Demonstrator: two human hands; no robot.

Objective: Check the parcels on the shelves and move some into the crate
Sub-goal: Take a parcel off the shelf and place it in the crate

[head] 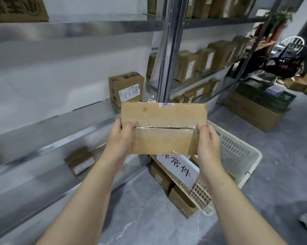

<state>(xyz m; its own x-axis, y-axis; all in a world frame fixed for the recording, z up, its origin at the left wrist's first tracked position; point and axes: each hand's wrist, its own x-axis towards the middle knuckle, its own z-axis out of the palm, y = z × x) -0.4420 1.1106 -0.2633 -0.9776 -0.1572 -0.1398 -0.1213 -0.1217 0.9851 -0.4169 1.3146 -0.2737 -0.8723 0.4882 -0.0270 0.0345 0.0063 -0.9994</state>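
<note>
The flat cardboard parcel (163, 128) is held in the air in front of the person, with its taped face turned toward the camera and its long axis running from left to right. It is gripped at its two short ends. The left hand (120, 137) is curled round the left end with the thumb on the taped seam, and the right hand (208, 138) is curled round the right end in the same way, so neither hand is free. Directly below the parcel, and reaching out to the right of it, the white crate (241, 156) is seen on the floor, with a paper sign (177, 167) at its near side. The coming move is judged to turn on this relation. The crate lies under and a little to the right of the parcel, so the parcel needs mainly to be lowered, and the right hand is the one nearer to the open top. Two brown boxes (160, 175) are seen at the near-left foot of the crate. Whether they stand beside it or under it cannot be told well, because the view is distorted there. To the left, the metal shelf (60, 124) carries one upright box (126, 87), which is well apart from the hands.
</note>
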